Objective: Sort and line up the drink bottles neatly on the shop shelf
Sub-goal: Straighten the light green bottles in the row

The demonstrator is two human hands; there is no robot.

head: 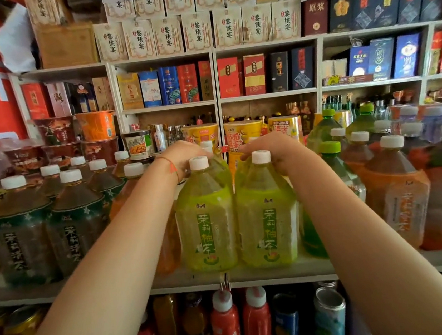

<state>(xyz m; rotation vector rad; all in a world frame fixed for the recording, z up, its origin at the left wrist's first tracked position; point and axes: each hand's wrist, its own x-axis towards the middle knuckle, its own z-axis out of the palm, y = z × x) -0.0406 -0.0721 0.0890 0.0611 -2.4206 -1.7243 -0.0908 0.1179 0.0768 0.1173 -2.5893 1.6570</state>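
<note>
Shop shelf (254, 275), white front edge, middle tier of a stocked unit. Front centre: two large yellow-green tea bottles, white caps, green vertical labels, upright and touching side by side; left bottle (206, 218), right bottle (266, 214). Left hand (182, 155) reaches past the left bottle's cap, fingers curled down behind its shoulder; a thin red cord sits on that wrist. Right hand (276, 151) is curled over the right bottle's shoulder just beside its cap. How tightly either hand grips, and whether the fingers close on these bottles or on ones behind them, cannot be told. Left of the pair: dark tea bottles (50, 228) with dark green labels, white caps, several rows deep. Right of the pair: a green-capped bottle (332, 160), then orange-labelled tea bottles (399, 191). Behind: yellow noodle cups (241, 134) and stacked noodle bowls (95, 135). Upper tiers: boxed liquor (229, 77) in red, blue and cream cartons. Tier below: red bottles (226, 323) with white caps, and cans (329, 317).
</note>
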